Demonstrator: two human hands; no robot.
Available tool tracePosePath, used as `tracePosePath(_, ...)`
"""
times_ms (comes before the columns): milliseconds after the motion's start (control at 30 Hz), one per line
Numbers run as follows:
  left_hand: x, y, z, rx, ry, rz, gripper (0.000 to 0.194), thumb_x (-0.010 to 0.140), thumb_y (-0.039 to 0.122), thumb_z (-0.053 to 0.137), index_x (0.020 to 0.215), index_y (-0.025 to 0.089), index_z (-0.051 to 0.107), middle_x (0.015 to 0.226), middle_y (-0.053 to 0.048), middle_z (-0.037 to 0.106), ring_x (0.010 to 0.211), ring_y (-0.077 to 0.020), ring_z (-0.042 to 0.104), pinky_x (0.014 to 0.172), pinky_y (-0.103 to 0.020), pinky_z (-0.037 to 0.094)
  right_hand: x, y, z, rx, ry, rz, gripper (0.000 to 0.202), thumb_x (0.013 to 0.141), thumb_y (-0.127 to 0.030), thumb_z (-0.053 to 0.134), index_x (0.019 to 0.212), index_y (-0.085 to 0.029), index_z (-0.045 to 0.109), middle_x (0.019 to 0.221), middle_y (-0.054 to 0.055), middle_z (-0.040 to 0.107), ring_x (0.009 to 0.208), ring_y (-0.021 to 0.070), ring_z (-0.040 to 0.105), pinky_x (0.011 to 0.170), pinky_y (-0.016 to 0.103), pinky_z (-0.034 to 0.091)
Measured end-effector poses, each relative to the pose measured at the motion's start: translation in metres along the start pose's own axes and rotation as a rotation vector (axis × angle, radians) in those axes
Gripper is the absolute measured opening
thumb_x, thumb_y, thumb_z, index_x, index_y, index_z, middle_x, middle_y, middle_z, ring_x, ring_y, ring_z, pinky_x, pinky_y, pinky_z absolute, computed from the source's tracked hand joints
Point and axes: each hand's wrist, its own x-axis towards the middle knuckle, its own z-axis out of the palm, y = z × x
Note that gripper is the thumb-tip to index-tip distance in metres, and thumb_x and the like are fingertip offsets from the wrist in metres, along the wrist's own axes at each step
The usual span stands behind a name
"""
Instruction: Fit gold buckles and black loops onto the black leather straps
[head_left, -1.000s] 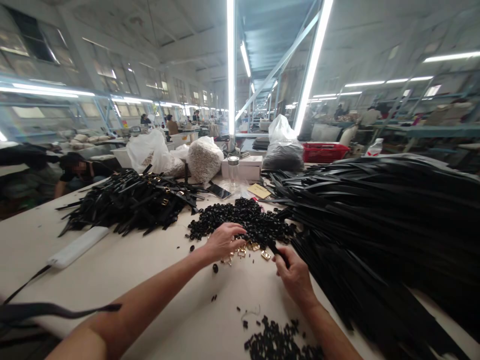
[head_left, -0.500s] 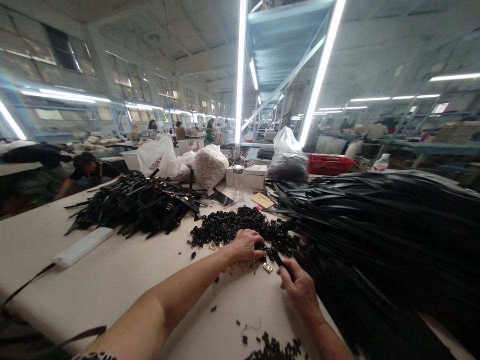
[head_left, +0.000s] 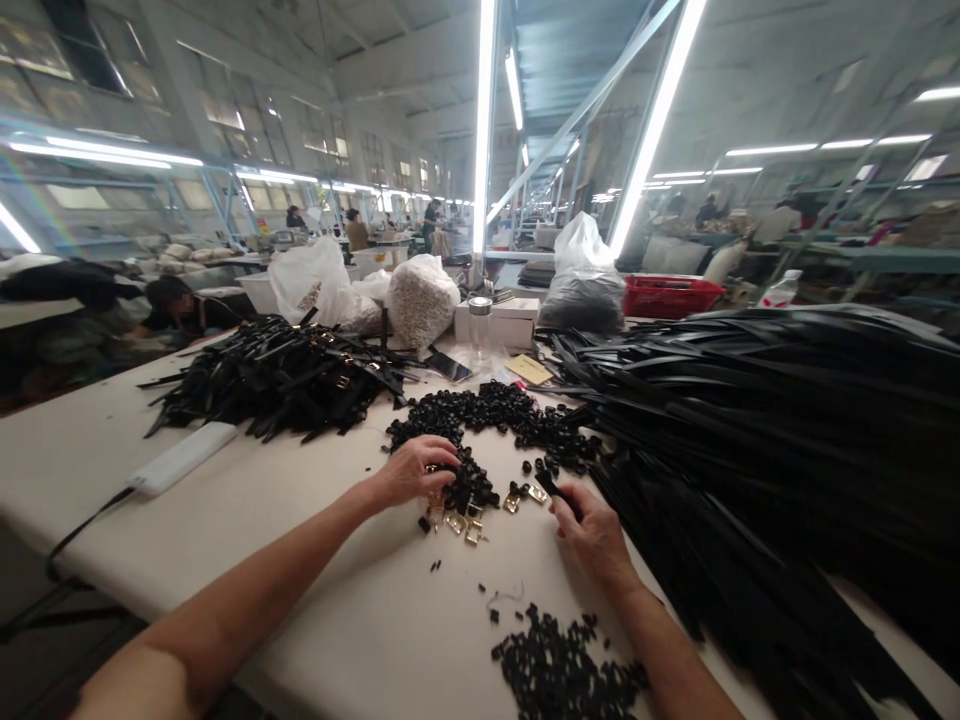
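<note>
At left of the frame, a pile of black straps [head_left: 262, 390] lies on your worktop [head_left: 330, 600]. At centre, your left hand [head_left: 416, 470] curls loosely over black loops [head_left: 480, 485] and gold buckles [head_left: 456, 522]; you can't tell from here whether it grips any. Right of centre, your right hand [head_left: 589, 530] pinches a short black strap [head_left: 548, 484], its long axis pointing up and left. A gold buckle [head_left: 537, 494] lies just beside the strap's tip, much nearer your right hand than your left.

Behind, left to right: a white bag [head_left: 304, 280] with pale contents, a second bag [head_left: 421, 305] full of small pale pieces, a clear jar [head_left: 480, 335] that looks empty, a bag [head_left: 581, 295] with grey contents, and a red basket [head_left: 667, 297], contents unclear.
</note>
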Motion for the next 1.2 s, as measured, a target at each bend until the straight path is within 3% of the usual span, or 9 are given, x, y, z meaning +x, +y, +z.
tracePosePath(167,-0.010,-0.042,-0.032,0.182,0.192,-0.368,0.025,0.083,0.033,0.057,0.100,0.020,0.069,0.110,-0.009,0.066,0.105,-0.0262,0.058,0.098,-0.040,0.041,0.000,0.000,-0.001,-0.030,-0.014,0.007,0.028,0.086,-0.042,0.047,0.091,-0.020,0.062,0.077,0.004,0.068,0.063,0.0193,0.063,0.059,0.028,0.049)
tracePosePath(267,-0.010,-0.061,-0.027,0.174,0.191,-0.403,0.032,0.085,0.031,0.053,0.112,0.017,0.065,0.117,-0.011,0.064,0.109,-0.0261,0.057,0.099,-0.040,0.041,0.001,0.004,-0.001,-0.037,-0.033,0.004,0.028,0.086,-0.044,0.047,0.092,-0.020,0.062,0.077,0.003,0.069,0.065,0.0203,0.064,0.060,0.028,0.049)
tracePosePath(367,-0.005,-0.067,-0.011,0.156,0.201,-0.410,0.038,0.088,0.029,0.049,0.121,0.013,0.059,0.126,-0.014,0.059,0.119,-0.0264,0.051,0.105,-0.042,0.037,0.003,0.008,0.000,-0.051,-0.039,-0.006,0.029,0.086,-0.045,0.048,0.091,-0.021,0.062,0.075,0.003,0.069,0.066,0.0209,0.064,0.060,0.028,0.048)
tracePosePath(567,0.001,-0.036,0.020,0.036,0.090,-0.292,0.039,0.090,0.028,0.046,0.125,0.017,0.057,0.134,-0.010,0.054,0.126,-0.0208,0.046,0.110,-0.037,0.032,0.002,0.004,-0.001,-0.067,-0.042,-0.002,0.030,0.085,-0.045,0.047,0.092,-0.021,0.062,0.077,0.004,0.069,0.067,0.0215,0.065,0.062,0.029,0.048)
tracePosePath(700,-0.005,-0.005,0.023,-0.120,-0.023,-0.196,0.040,0.090,0.029,0.045,0.128,0.021,0.055,0.133,-0.006,0.056,0.123,-0.0184,0.050,0.108,-0.033,0.035,0.001,-0.001,-0.002,-0.084,-0.039,-0.004,0.030,0.086,-0.045,0.047,0.092,-0.020,0.062,0.080,0.005,0.070,0.066,0.0212,0.065,0.062,0.029,0.048)
tracePosePath(833,-0.010,0.009,0.005,-0.226,-0.009,-0.201,0.036,0.090,0.033,0.045,0.122,0.023,0.060,0.126,-0.004,0.061,0.115,-0.0201,0.055,0.102,-0.033,0.040,0.001,-0.004,-0.003,-0.097,-0.031,-0.012,0.031,0.085,-0.045,0.046,0.091,-0.020,0.063,0.077,0.005,0.070,0.064,0.0210,0.064,0.061,0.029,0.048)
tracePosePath(967,-0.018,0.010,-0.028,-0.063,0.068,-0.315,0.021,0.083,0.032,0.055,0.091,0.019,0.070,0.088,-0.003,0.069,0.080,-0.0176,0.061,0.076,-0.028,0.047,0.000,-0.007,-0.003,-0.154,-0.031,-0.039,0.030,0.085,-0.044,0.046,0.089,-0.020,0.063,0.074,0.004,0.069,0.063,0.0203,0.063,0.061,0.029,0.046)
tracePosePath(1100,-0.039,0.019,-0.048,-0.051,-0.103,-0.348,0.013,0.078,0.028,0.061,0.073,0.019,0.069,0.068,0.001,0.063,0.064,-0.0137,0.056,0.061,-0.022,0.041,-0.002,-0.011,-0.002,-0.219,-0.024,-0.104,0.027,0.085,-0.042,0.046,0.087,-0.021,0.063,0.071,0.003,0.067,0.063,0.0199,0.062,0.062,0.028,0.043)
tracePosePath(1200,-0.057,0.030,-0.044,-0.113,-0.208,-0.346,0.009,0.076,0.027,0.063,0.077,0.020,0.069,0.073,0.001,0.062,0.063,-0.0128,0.056,0.058,-0.021,0.040,-0.004,-0.017,0.000,-0.236,-0.021,-0.147,0.026,0.085,-0.041,0.046,0.087,-0.021,0.063,0.071,0.003,0.067,0.063,0.0195,0.061,0.061,0.028,0.042)
